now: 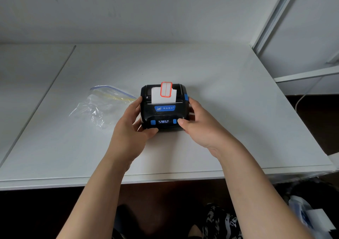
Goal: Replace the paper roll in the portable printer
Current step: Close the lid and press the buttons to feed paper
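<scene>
A black portable printer with blue buttons and a blue logo stands in the middle of the white table. Its lid is down. A strip of white label paper sticks up from the slot, and it carries a red-bordered label. My left hand grips the printer's left side, with the thumb under the front edge. My right hand holds the right side, the thumb resting on the front panel beside a blue button. The roll inside is hidden.
An empty clear zip bag lies on the table left of the printer. A second white surface adjoins on the left. A white metal frame rises at the right, with a white cable behind the table's right edge.
</scene>
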Available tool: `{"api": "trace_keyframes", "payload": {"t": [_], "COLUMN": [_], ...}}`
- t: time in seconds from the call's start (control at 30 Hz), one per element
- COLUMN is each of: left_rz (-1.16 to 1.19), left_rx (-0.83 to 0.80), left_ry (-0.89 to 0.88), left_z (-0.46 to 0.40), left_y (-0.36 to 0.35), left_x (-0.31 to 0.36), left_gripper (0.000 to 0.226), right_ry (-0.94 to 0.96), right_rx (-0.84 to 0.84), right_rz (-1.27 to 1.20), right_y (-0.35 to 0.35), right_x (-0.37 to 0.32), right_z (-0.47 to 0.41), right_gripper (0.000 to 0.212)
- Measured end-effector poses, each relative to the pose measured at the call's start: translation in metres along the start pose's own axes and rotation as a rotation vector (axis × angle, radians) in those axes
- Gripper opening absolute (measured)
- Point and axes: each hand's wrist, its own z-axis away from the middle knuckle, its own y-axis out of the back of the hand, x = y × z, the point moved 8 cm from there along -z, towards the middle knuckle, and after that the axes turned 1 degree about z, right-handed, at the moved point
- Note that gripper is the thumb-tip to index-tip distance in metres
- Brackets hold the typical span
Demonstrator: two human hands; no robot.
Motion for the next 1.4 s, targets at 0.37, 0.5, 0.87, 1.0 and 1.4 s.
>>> {"api": "trace_keyframes", "payload": {"t": [0.37,0.5,0.87,1.0,1.4], "left_rz": [0.003,0.000,-0.007,-0.012,-0.010], "left_rx": [0.000,0.003,-0.004,-0.007,-0.003], "left_ry": [-0.002,-0.001,0.002,0.004,0.005], "left_z": [0.0005,0.0007,0.0009,0.0007,-0.0003], "left_y": [-0.0009,-0.0006,0.0000,0.0003,0.0008], "left_x": [0.0002,0.0004,0.0003,-0.0001,-0.0003], "left_gripper": [0.082,0.082,0.082,0.082,0.083], "right_ry": [0.008,0.014,-0.005,0.006,0.003], "right_rx": [0.008,0.004,-0.001,-0.025,-0.029], "right_rz": [0.040,0.054,0.037,-0.010,0.033], "right_y": [0.0007,0.0008,0.0007,0.0032,0.0012], "right_x": [-0.0005,-0.0013,0.0021,0.0010,0.0028], "right_z": [0.0003,0.0004,-0.0016,0.0011,-0.0003], "right_gripper": [0.058,0.057,0.056,0.058,0.077]}}
